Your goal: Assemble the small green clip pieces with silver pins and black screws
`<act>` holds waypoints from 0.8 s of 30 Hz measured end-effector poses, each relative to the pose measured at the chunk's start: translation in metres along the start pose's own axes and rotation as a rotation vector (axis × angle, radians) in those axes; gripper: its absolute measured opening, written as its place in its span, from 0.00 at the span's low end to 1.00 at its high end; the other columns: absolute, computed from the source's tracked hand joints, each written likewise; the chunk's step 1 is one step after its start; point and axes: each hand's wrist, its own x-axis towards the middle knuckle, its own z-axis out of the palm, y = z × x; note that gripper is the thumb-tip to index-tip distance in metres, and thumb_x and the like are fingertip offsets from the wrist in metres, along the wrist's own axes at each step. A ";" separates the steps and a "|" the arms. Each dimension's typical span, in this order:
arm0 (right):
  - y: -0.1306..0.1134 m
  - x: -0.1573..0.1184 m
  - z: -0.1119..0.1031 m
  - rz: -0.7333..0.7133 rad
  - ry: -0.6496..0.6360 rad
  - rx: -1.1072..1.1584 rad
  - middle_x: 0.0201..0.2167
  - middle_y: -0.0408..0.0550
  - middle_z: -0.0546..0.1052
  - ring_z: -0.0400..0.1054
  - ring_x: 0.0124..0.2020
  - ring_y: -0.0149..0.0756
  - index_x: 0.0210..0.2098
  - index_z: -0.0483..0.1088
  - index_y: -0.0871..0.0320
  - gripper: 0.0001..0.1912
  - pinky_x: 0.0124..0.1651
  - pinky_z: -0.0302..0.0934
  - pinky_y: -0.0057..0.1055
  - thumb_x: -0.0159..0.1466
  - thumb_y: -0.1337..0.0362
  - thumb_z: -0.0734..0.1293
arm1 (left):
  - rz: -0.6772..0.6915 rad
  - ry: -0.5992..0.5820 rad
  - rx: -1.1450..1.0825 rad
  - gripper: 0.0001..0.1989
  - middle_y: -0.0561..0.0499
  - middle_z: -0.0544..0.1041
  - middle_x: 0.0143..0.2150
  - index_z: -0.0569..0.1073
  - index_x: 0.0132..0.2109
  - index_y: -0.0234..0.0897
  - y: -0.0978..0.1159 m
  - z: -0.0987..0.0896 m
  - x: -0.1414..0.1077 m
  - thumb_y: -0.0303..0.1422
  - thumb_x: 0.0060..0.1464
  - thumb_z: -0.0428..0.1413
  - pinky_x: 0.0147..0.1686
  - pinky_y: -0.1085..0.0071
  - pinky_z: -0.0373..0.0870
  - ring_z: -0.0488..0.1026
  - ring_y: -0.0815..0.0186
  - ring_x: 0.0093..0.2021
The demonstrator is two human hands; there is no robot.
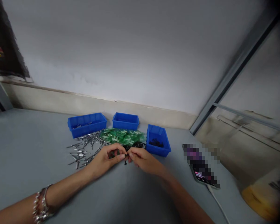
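My left hand (114, 155) and my right hand (140, 157) meet just above the table, fingertips nearly touching. Both are closed in a pinch around a small black part (125, 162), whose thin lower end with a wider tip sticks out below the fingers. Its exact kind is too small to make out. Right behind the fingers lies a pile of green and clear pieces (123, 137), with black pieces (139, 145) along its near edge. Silvery metal pins (80, 155), thin and rivet-like, are scattered to the left of my left hand.
Three blue bins stand behind the piles: the left bin (88, 130) holds a few metal pins, the middle bin (126, 125) stands by the wall, and the right bin (158, 151) has black pieces (156, 142) inside. A phone (200, 177) with a white cable (217, 200) lies at right.
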 end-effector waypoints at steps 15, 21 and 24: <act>0.006 0.005 0.008 -0.033 0.131 -0.041 0.25 0.41 0.65 0.58 0.28 0.28 0.25 0.59 0.58 0.09 0.32 0.51 0.25 0.60 0.72 0.54 | 0.384 0.117 0.849 0.09 0.49 0.69 0.37 0.67 0.37 0.37 -0.001 -0.003 -0.008 0.29 0.59 0.42 0.38 0.62 0.51 0.65 0.61 0.37; 0.003 0.001 0.008 -0.029 0.200 -0.055 0.22 0.39 0.63 0.56 0.25 0.27 0.26 0.60 0.58 0.07 0.29 0.49 0.24 0.61 0.68 0.56 | 0.491 0.150 1.040 0.13 0.49 0.71 0.34 0.68 0.34 0.36 0.002 -0.002 -0.006 0.30 0.61 0.41 0.37 0.61 0.50 0.64 0.62 0.35; 0.001 -0.002 0.008 -0.028 0.202 -0.003 0.22 0.39 0.63 0.56 0.25 0.26 0.27 0.61 0.58 0.08 0.28 0.49 0.24 0.62 0.67 0.55 | 0.544 0.188 1.095 0.12 0.50 0.72 0.35 0.68 0.34 0.37 0.002 -0.001 -0.007 0.29 0.61 0.42 0.37 0.62 0.50 0.64 0.63 0.35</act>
